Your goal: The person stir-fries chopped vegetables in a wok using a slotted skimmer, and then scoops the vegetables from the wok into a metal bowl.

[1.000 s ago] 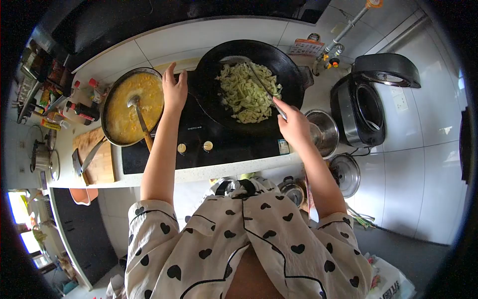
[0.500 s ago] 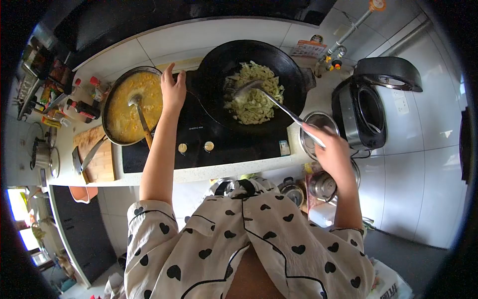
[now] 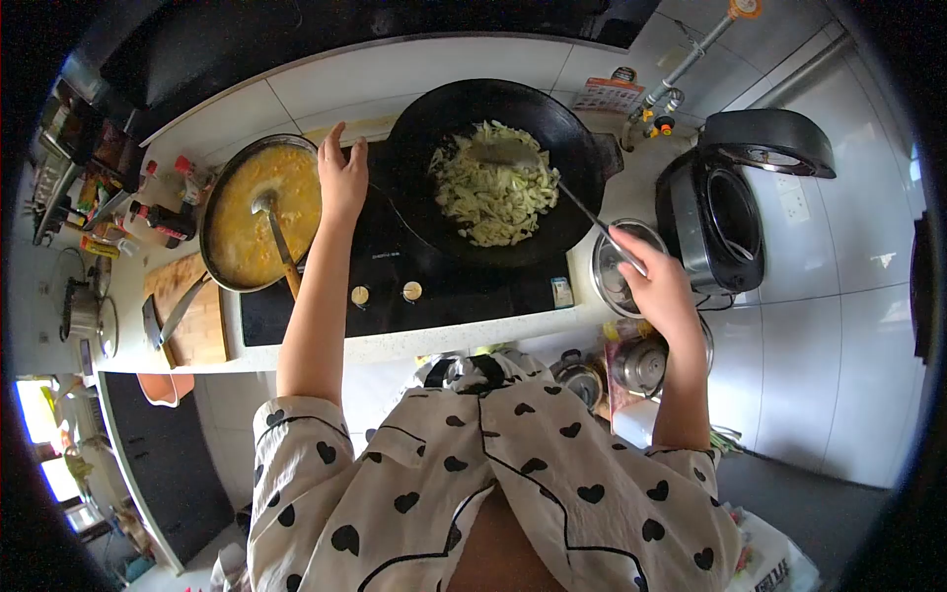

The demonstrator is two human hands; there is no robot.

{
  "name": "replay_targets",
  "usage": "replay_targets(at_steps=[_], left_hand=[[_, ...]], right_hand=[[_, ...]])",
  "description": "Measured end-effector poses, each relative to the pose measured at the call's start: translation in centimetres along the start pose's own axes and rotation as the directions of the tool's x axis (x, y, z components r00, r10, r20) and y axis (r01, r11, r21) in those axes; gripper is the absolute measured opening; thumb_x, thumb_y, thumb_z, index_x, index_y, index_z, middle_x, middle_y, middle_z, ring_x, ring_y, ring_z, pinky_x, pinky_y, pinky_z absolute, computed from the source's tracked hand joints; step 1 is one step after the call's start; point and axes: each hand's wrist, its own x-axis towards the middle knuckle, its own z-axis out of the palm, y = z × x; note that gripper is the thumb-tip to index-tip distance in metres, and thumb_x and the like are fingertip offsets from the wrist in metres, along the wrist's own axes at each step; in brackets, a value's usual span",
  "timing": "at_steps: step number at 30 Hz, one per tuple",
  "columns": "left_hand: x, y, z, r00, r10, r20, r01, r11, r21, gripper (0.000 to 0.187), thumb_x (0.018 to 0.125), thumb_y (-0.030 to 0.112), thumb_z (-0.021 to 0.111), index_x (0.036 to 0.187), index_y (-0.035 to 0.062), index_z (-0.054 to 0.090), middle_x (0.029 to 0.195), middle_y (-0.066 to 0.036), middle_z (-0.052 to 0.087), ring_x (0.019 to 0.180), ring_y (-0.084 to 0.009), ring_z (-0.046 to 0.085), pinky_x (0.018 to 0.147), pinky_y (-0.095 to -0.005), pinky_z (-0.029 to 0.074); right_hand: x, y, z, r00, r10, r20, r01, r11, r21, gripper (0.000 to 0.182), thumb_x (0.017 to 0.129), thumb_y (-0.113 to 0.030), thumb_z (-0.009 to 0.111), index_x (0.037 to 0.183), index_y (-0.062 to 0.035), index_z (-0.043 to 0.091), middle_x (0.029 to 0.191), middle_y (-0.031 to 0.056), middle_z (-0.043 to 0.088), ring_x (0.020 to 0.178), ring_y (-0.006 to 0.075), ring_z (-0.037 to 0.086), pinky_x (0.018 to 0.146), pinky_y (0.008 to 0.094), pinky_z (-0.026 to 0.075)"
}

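While chopped pale-green vegetables (image 3: 483,212) lie heaped in a wide black wok (image 3: 572,138), a person in a white, heart-print top stands over a black glass stovetop (image 3: 444,291) set in a pale speckled table (image 3: 414,341), both arms extended. At far left, well apart from the left hand (image 3: 343,187), a rectangular wooden cutting board (image 3: 205,331) lies on the table, with a dark sauce bottle (image 3: 170,220) beyond it. Just beside the left hand, on its left, sits a round, dark-rimmed pan (image 3: 204,229) of yellow, chunky soup (image 3: 296,183), a metal ladle (image 3: 264,203) with a wooden handle resting in it. The left hand is open, its fingers spread between pan and wok, with nothing seen in its grasp; whether it touches the wok's near side handle cannot be told. To the right of that hand is the wok, its vegetables met by the broad head of a long-handled metal spatula (image 3: 590,215). Beyond the wok's right side, the right hand (image 3: 659,288) is closed around the spatula's handle end. Just behind its fingers lies a round, silver-rimmed metal vessel (image 3: 600,278), partly hidden. Farther right of the right hand stands a black-and-gray rice cooker (image 3: 686,252), its lid raised.
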Motion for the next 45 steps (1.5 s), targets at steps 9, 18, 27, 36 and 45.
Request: replay_targets(at_steps=[9, 18, 27, 36, 45], left_hand=[[0.0, -0.6, 0.3, 1.000, 0.000, -0.002, 0.000, 1.000, -0.018, 0.047, 0.089, 0.028, 0.054, 0.128, 0.0034, 0.045, 0.127, -0.021, 0.043, 0.120, -0.0360, 0.041, 0.100, -0.0408, 0.035], [0.0, -0.4, 0.5, 1.000, -0.005, 0.019, 0.005, 1.000, 0.013, 0.048, 0.089, 0.028, 0.054, 0.128, 0.0022, 0.044, 0.130, -0.021, 0.043, 0.121, -0.0349, 0.041, 0.100, -0.0405, 0.034], [0.5, -1.0, 0.4, 0.999, 0.033, -0.005, -0.033, 0.999, 0.001, 0.048, 0.089, 0.028, 0.054, 0.128, 0.0022, 0.044, 0.128, -0.020, 0.044, 0.120, -0.0355, 0.041, 0.100, -0.0407, 0.034], [0.0, -0.6, 0.6, 1.000, 0.023, -0.005, -0.022, 1.000, 0.017, 0.047, 0.090, 0.029, 0.053, 0.127, 0.0017, 0.044, 0.128, -0.020, 0.044, 0.121, -0.0349, 0.040, 0.100, -0.0403, 0.034], [-0.1, -1.3, 0.7, 1.000, 0.008, -0.003, -0.008, 0.999, -0.032, 0.048, 0.089, 0.028, 0.054, 0.127, 0.0015, 0.045, 0.128, -0.019, 0.045, 0.121, -0.0346, 0.040, 0.100, -0.0396, 0.034]], right_hand=[[0.2, 0.8, 3.6, 0.975, 0.116, 0.188, -0.125, 0.992, 0.034, 0.047, 0.082, -0.008, 0.054, 0.127, -0.0235, 0.053, 0.077, 0.0224, 0.059, 0.057, 0.0272, 0.057, 0.057, 0.0349, 0.045], [-2.6, -1.9, -0.8, 0.990, 0.103, 0.094, -0.087, 0.984, -0.157, 0.045, 0.080, -0.005, 0.055, 0.122, -0.0223, 0.057, 0.086, 0.0215, 0.061, 0.075, 0.0371, 0.061, 0.066, 0.0409, 0.047], [-1.0, -2.1, -4.7, 0.992, -0.006, 0.123, 0.012, 0.999, -0.052, 0.042, 0.079, -0.004, 0.061, 0.119, -0.0176, 0.059, 0.089, 0.0191, 0.063, 0.065, 0.0297, 0.061, 0.062, 0.0321, 0.047], [-2.4, -5.0, -8.2, 0.960, 0.065, 0.274, 0.008, 0.966, -0.258, 0.037, 0.077, -0.009, 0.063, 0.114, -0.0158, 0.063, 0.089, 0.0178, 0.064, 0.075, 0.0312, 0.064, 0.067, 0.0367, 0.049], [-1.5, -3.4, -5.8, 0.980, -0.063, 0.187, 0.097, 0.979, -0.180, 0.036, 0.077, -0.005, 0.060, 0.112, -0.0122, 0.061, 0.090, 0.0192, 0.063, 0.080, 0.0364, 0.061, 0.071, 0.0426, 0.048]])
